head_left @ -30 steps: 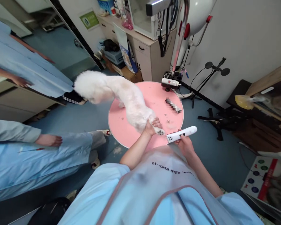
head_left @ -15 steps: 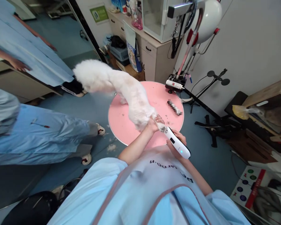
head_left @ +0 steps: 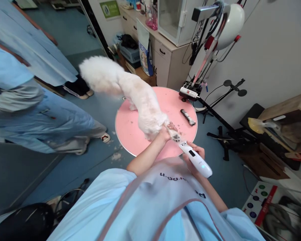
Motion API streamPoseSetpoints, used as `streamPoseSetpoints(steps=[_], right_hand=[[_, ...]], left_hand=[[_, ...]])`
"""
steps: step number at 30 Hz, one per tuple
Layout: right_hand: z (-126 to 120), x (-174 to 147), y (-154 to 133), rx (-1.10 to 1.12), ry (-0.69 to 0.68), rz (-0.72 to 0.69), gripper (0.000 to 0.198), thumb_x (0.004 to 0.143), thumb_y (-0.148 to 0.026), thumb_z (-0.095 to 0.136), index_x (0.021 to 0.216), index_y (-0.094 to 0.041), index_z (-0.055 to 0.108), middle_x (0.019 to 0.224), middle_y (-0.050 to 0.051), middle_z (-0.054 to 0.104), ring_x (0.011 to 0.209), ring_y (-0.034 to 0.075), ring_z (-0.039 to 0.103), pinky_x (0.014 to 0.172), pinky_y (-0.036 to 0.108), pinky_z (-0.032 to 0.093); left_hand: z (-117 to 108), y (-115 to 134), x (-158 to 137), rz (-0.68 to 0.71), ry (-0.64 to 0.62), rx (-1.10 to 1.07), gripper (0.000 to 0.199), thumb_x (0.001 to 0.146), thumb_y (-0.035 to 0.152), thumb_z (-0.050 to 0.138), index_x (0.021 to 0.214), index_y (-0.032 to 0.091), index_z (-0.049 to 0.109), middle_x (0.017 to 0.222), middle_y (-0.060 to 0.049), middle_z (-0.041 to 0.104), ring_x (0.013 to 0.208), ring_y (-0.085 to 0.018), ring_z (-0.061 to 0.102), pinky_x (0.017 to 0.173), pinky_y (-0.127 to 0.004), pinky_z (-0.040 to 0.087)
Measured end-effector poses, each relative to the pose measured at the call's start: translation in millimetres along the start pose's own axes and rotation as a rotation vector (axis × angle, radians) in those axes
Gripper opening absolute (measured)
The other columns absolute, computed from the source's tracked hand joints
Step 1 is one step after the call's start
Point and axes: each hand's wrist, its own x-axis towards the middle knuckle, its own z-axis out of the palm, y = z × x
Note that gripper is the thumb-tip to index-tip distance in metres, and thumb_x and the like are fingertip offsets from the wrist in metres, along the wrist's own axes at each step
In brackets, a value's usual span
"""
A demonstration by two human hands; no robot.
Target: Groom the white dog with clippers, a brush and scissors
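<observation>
A white dog [head_left: 142, 100] stands on a round pink table [head_left: 125, 134], its fluffy head toward the far left and its rear toward me. My left hand [head_left: 166, 132] is closed around one of its hind legs. The paw [head_left: 175, 136] sticks out past my fingers with its dark pads showing. In my right hand [head_left: 197, 152] is a white hair clipper [head_left: 199, 164] with a lit blue-green light. Its blade end sits just short of the paw, with a small gap between them.
On the table's right lie a blurred-out bar-shaped item [head_left: 187, 117] and loose tufts of hair. A white device [head_left: 189, 92] rests by the metal arm behind. Two people in blue gowns [head_left: 57, 110] stand at the left. Cabinets [head_left: 163, 57] line the back.
My right hand has drawn the clipper back toward me and to the right, away from the paw. The nearer person at the left has shifted. My left hand keeps its hold.
</observation>
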Motion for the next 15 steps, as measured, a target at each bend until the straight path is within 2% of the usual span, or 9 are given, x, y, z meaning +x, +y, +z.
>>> streamPoseSetpoints(steps=[2, 4, 8, 11, 15], right_hand=[[3, 0, -1, -0.046, -0.018, -0.132, 0.043, 0.079, -0.032, 0.079, 0.106, -0.028, 0.045, 0.118, 0.009, 0.072, 0.113, 0.029, 0.07, 0.097, 0.051, 0.055], [8, -1, 3, -0.036, -0.042, -0.167, 0.044, 0.08, -0.035, 0.079, 0.11, -0.029, 0.047, 0.121, 0.01, 0.07, 0.111, 0.03, 0.07, 0.09, 0.05, 0.059], [15, -5, 14, -0.025, -0.061, -0.069, 0.048, 0.08, -0.047, 0.079, 0.113, -0.03, 0.048, 0.129, 0.014, 0.064, 0.108, 0.032, 0.071, 0.068, 0.044, 0.063], [18, -8, 17, -0.011, -0.057, -0.022, 0.053, 0.079, -0.055, 0.078, 0.113, -0.03, 0.046, 0.129, 0.014, 0.061, 0.101, 0.03, 0.072, 0.068, 0.043, 0.064], [24, -8, 19, 0.041, -0.035, -0.059, 0.052, 0.082, -0.057, 0.075, 0.116, -0.033, 0.044, 0.134, 0.011, 0.057, 0.085, 0.023, 0.073, 0.064, 0.042, 0.063]], left_hand=[[2, -2, 0, 0.021, -0.012, -0.012, 0.029, 0.094, 0.015, 0.041, 0.066, 0.016, 0.048, 0.047, 0.006, 0.037, 0.038, -0.008, 0.039, 0.053, -0.022, 0.041], [5, -5, 0, 0.036, -0.01, -0.021, 0.032, 0.095, 0.017, 0.039, 0.065, 0.016, 0.048, 0.047, 0.006, 0.036, 0.038, -0.008, 0.038, 0.053, -0.022, 0.041], [8, -8, -2, 0.058, 0.005, -0.012, 0.035, 0.097, 0.016, 0.037, 0.064, 0.016, 0.048, 0.047, 0.006, 0.035, 0.037, -0.007, 0.038, 0.052, -0.021, 0.041], [8, -8, -2, 0.078, -0.006, 0.001, 0.034, 0.095, 0.014, 0.038, 0.063, 0.016, 0.048, 0.048, 0.005, 0.036, 0.038, -0.008, 0.038, 0.053, -0.021, 0.042], [9, -10, -1, 0.091, -0.011, 0.001, 0.036, 0.094, 0.012, 0.037, 0.059, 0.017, 0.045, 0.046, 0.005, 0.035, 0.038, -0.008, 0.036, 0.052, -0.021, 0.041]])
